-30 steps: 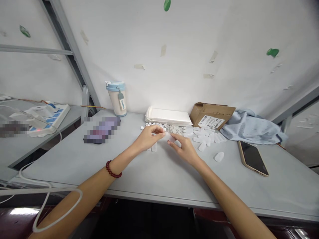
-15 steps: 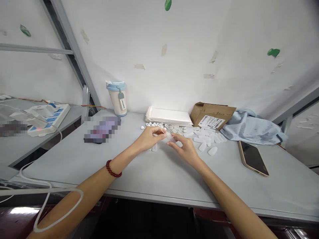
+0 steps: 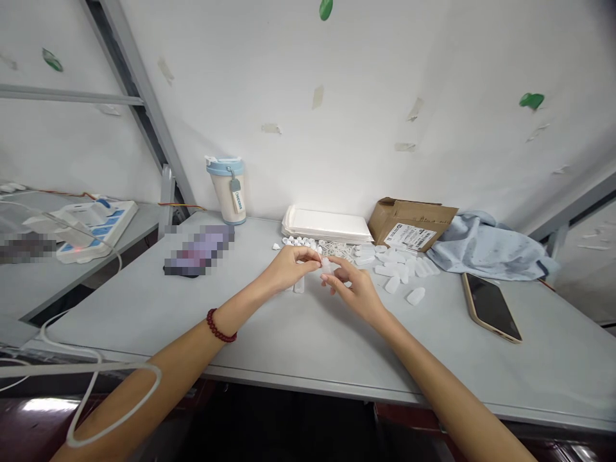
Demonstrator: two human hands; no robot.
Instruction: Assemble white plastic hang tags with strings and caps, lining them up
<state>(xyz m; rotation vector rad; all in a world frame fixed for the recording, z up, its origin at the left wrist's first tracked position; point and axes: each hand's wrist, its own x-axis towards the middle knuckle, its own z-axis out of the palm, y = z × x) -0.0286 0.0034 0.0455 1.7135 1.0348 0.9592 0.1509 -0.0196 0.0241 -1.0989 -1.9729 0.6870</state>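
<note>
A small translucent plastic piece, bottle-like in outline, is held between my two hands just above the table. My left hand pinches its left end with thumb and fingertips. From the other side, the fingers and thumb of my right hand close around it. Its exact shape is partly covered by fingertips. Behind my hands lie several small white cap-like pieces and a heap of thin white loops. Similar translucent pieces are spread to the right, and another translucent piece lies below my left hand.
A stack of white flat packs and an opened cardboard box stand against the wall. Around them are a tumbler, a blurred purple item, a phone and a light blue cloth. A white cable hangs at lower left.
The fingers of my right hand have shifted and curled a little around the translucent piece. My left hand keeps its pinch. The view has moved very slightly.
</note>
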